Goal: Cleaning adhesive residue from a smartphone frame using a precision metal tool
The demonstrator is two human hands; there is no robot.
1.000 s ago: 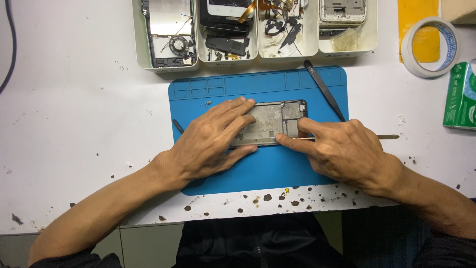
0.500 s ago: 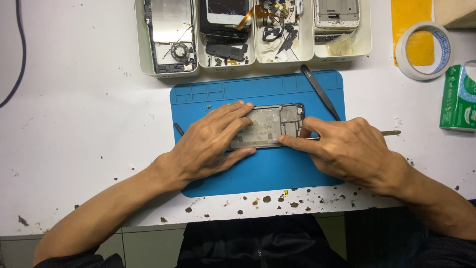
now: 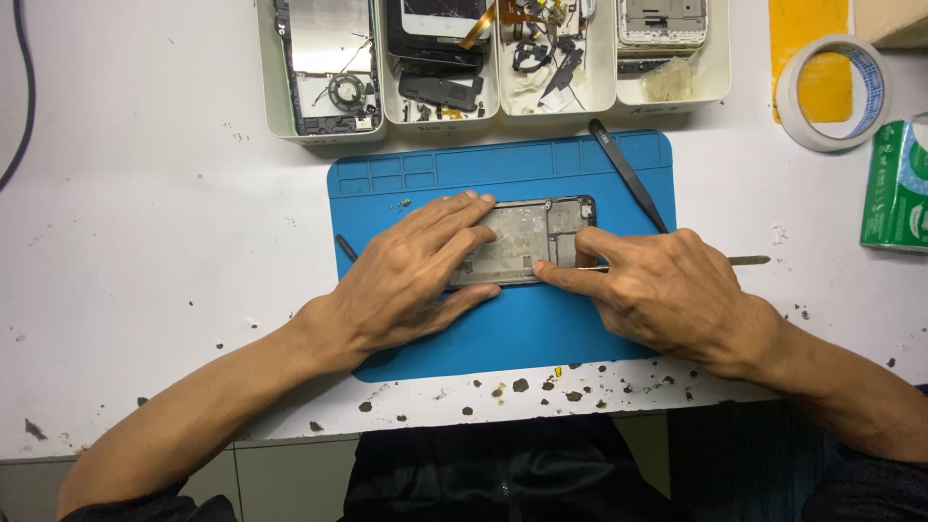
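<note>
An opened phone frame (image 3: 527,237) lies lengthwise on a blue repair mat (image 3: 503,319). My left hand (image 3: 411,275) lies flat over the frame's left half, fingers spread across it and pressing it down. My right hand (image 3: 657,285) is closed around a thin metal tool (image 3: 749,260), whose handle sticks out to the right. The tool's tip, under my fingers, meets the frame's lower right edge. Black tweezers (image 3: 628,174) rest on the mat just above my right hand.
Several white trays (image 3: 493,58) of phone parts line the back of the white table (image 3: 145,193). A tape roll (image 3: 831,92), a yellow sheet (image 3: 802,53) and a green packet (image 3: 894,188) sit at the right. The table's front edge is chipped and speckled.
Both hands stay on the phone frame in nearly the same pose. The view has shifted slightly, nothing else has visibly moved.
</note>
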